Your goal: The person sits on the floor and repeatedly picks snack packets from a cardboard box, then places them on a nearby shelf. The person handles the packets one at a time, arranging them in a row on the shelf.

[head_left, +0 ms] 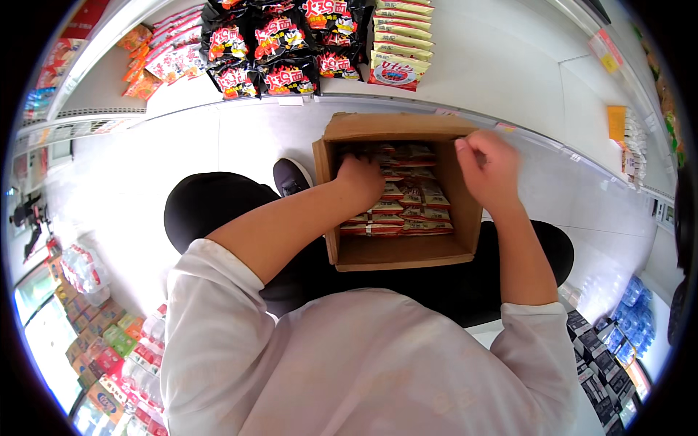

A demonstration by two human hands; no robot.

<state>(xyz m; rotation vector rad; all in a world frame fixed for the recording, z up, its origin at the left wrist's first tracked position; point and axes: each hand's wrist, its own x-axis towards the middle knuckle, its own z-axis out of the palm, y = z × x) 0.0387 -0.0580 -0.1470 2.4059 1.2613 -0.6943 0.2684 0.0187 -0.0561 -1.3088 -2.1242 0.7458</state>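
An open cardboard box [403, 263] stands upright before me, near the front of the shelf. Inside lie stacked cream-and-red noodle packets [425, 212], in two visible columns. My left hand [362, 177] reaches into the box's left side, over the packets. Its fingertips point down into shadow, so whether they grip a packet is hidden. At the box's far right corner, my right hand [491, 166] holds the edge with thumb and curled fingers.
Ahead, a white shelf [491, 49] bears black noodle packs [281, 38], a row of cream packets [401, 65] and pink-white packs [177, 57]. My knees flank the box, one shoe [292, 175] beside it. Bottled drinks [84, 267] and dark cartons [602, 359] stand behind.
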